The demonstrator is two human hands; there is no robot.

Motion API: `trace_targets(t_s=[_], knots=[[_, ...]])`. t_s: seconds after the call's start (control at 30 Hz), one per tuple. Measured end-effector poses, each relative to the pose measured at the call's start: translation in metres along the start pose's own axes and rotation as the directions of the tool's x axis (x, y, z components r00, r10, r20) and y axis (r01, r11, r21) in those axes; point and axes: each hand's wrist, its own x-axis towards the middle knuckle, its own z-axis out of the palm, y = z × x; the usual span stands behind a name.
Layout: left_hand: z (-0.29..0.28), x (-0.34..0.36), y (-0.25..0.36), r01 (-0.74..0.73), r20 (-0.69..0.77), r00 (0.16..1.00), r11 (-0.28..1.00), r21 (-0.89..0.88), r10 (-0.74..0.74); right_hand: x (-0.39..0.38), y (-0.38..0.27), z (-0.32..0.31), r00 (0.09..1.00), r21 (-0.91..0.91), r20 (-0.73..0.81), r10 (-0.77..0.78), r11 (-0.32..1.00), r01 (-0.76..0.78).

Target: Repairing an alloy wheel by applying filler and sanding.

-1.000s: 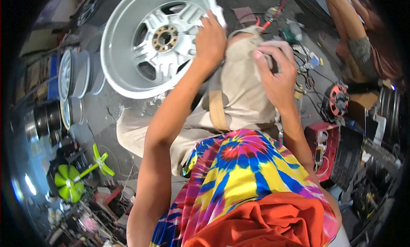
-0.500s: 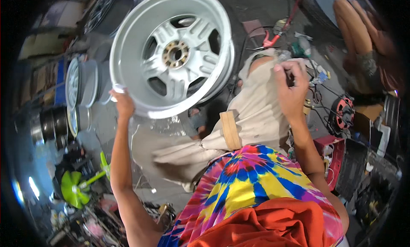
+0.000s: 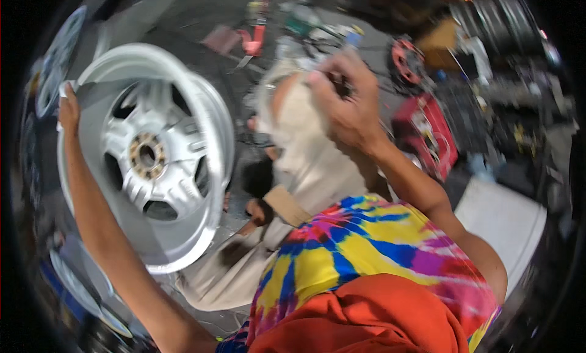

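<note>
On my feed, left hand (image 3: 70, 112) now higher on the wheel (image 3: 143, 185), clamped over white cloth (image 3: 63, 89); right hand (image 3: 354, 106) loosely curled.

Left hand (image 3: 70, 112) at silver wheel (image 3: 174, 188)

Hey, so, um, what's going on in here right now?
A person has their left hand at the left edge of a silver wheel rim, with something white in the grip. The right hand is half curled above the beige trousers. The rim stands tilted, its hollow side showing.
</note>
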Motion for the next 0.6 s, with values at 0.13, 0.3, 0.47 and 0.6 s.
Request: trace_targets(t_s=[0.13, 0.3, 0.47, 0.6], knots=[[0.022, -0.042, 0.225, -0.286, 0.13, 0.937, 0.926, -0.246, 0.324, -0.01, 0.002, -0.014, 0.999, 0.059, -0.047, 0.019, 0.998, -0.016], [-0.008, -0.195, 0.349, -0.626, 0.33, 0.656, 0.733, -0.266, 0.679, -0.021, 0.076, -0.076, 0.983, 0.047, 0.179, 0.046, 0.997, -0.055], [-0.098, -0.286, 0.412, -0.174, 0.839, 0.482, 0.967, -0.189, 0.251, -0.101, 0.242, -0.195, 0.93, -0.527, 0.054, 0.363, 0.802, -0.283], [-0.098, -0.228, 0.337, -0.17, 0.519, 0.777, 0.913, -0.371, 0.355, -0.215, 0.298, -0.217, 0.555, -0.771, 0.305, 0.774, 0.543, -0.333]])
